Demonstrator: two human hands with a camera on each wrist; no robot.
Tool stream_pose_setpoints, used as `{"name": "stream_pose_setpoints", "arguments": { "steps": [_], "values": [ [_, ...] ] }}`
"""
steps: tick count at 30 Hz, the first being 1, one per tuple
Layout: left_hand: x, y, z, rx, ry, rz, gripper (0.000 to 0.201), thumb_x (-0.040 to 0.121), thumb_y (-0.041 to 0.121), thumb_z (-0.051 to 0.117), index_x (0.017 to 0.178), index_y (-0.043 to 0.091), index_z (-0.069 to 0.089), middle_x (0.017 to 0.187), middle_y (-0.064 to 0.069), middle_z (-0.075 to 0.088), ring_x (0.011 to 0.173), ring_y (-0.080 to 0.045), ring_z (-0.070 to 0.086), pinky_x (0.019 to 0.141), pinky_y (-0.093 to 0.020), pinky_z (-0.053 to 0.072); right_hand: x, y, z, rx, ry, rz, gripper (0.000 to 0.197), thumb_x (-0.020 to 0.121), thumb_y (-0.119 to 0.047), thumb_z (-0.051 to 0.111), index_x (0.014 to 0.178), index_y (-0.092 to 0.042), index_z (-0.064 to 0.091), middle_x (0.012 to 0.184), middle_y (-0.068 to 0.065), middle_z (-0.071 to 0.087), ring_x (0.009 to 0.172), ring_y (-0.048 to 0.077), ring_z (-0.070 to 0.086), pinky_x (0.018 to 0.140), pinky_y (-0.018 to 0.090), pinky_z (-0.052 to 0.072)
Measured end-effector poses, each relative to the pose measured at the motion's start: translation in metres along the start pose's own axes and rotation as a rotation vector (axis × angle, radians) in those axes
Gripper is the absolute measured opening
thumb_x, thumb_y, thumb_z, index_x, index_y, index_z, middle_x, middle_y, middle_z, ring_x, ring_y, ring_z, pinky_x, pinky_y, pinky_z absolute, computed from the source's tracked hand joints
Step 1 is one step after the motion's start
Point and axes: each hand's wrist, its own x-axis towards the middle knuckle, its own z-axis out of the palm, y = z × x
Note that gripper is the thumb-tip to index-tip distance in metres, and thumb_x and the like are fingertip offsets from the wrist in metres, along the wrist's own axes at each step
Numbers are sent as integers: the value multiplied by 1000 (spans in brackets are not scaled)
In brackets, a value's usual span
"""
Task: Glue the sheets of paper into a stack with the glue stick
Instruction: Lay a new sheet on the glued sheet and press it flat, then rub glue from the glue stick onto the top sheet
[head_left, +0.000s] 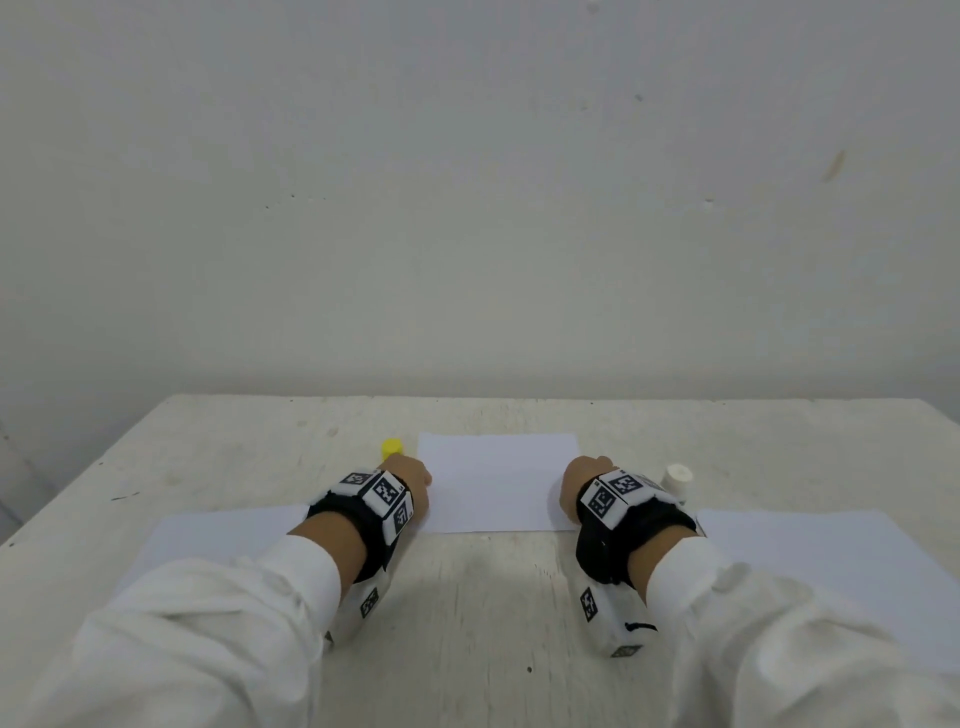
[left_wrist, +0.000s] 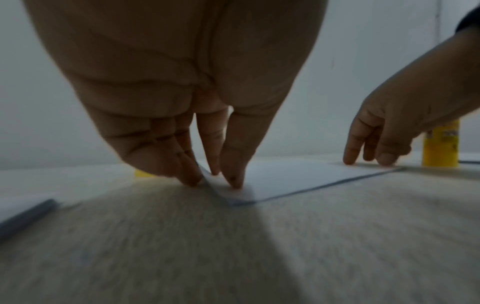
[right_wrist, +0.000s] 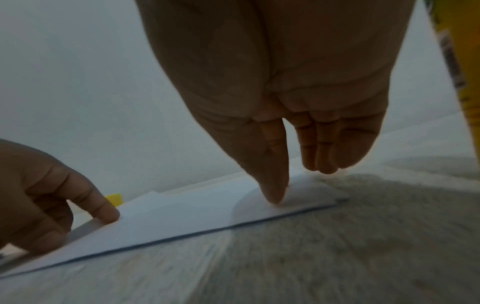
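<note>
The step in hand looks like pressing down: the left hand (head_left: 413, 480) and right hand (head_left: 574, 486), fingers straight, press the flat white paper sheet (head_left: 496, 480) at the pale tabletop's (head_left: 467, 597) centre. Next, probably, fetch the yellow glue stick (left_wrist: 441, 144) at three o'clock, apparently uncapped.

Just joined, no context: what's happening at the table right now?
A person is pressing a white sheet of paper flat on the table, left hand at its left edge and right hand at its right edge, fingers straight and tips down. The glue stick stands uncapped and unheld to the right; its yellow cap sits to the left. More sheets lie at both sides.
</note>
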Motion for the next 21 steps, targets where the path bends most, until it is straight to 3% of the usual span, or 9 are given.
{"name": "stream_pose_setpoints", "arguments": {
  "steps": [5, 7, 9, 10, 12, 14, 17, 21],
  "values": [
    [-15, 4, 4, 27, 29, -48, 55, 93, 24, 54, 145, 19, 35, 149, -14, 18, 135, -31, 33, 109, -35, 33, -13, 0, 2, -13, 2, -39, 41, 91, -19, 54, 130, -8, 52, 138, 15, 46, 127, 31, 45, 99, 35, 40],
    [-29, 10, 3, 10, 56, -1, 55, 92, 28, 53, 143, 19, 36, 147, -12, 21, 132, -29, 35, 104, -34, 37, -29, 5, 2, 2, -3, -97, 38, 91, -15, 53, 127, -6, 55, 132, 16, 51, 122, 32, 50, 96, 35, 42],
    [-44, 26, 2, -12, 50, 114, 38, 93, 31, 51, 129, 19, 50, 133, -9, 42, 117, -24, 49, 87, -29, 43, -47, 21, 3, 9, -51, -147, 37, 90, -13, 54, 126, -7, 57, 127, 14, 57, 118, 28, 55, 93, 33, 45],
    [-55, 39, 1, -15, 13, 184, 23, 93, 32, 51, 113, 20, 58, 117, -8, 52, 103, -22, 54, 77, -26, 42, -58, 33, 3, -1, -79, -158, 37, 89, -14, 55, 125, -8, 59, 125, 12, 59, 116, 27, 57, 91, 31, 46],
    [-75, 70, 5, 7, -76, 326, 15, 92, 35, 54, 88, 22, 60, 95, -3, 58, 84, -17, 52, 70, -24, 41, -77, 65, 2, -53, -131, -146, 34, 90, -17, 56, 122, -9, 62, 122, 9, 62, 113, 24, 59, 90, 29, 47],
    [-95, 106, 11, 19, -150, 471, 22, 91, 39, 57, 95, 21, 69, 100, -1, 66, 88, -15, 57, 77, -25, 44, -93, 103, -3, -133, -143, -76, 31, 93, -18, 53, 120, -6, 62, 122, 10, 61, 113, 23, 58, 92, 29, 45],
    [-120, 167, 21, 3, -171, 613, 34, 92, 39, 57, 117, 17, 66, 120, 2, 63, 110, -15, 57, 89, -24, 43, -103, 172, -17, -166, -65, 105, 25, 94, -22, 52, 111, -7, 61, 117, 8, 60, 108, 23, 57, 89, 27, 43],
    [-128, 242, 30, 15, -137, 648, 51, 93, 43, 53, 134, 11, 51, 138, -5, 51, 125, -21, 48, 100, -28, 38, -105, 247, -25, -210, 1, 308, 54, 91, -43, 52, 136, -16, 44, 141, 9, 44, 129, 27, 43, 103, 32, 36]
  ]
}}
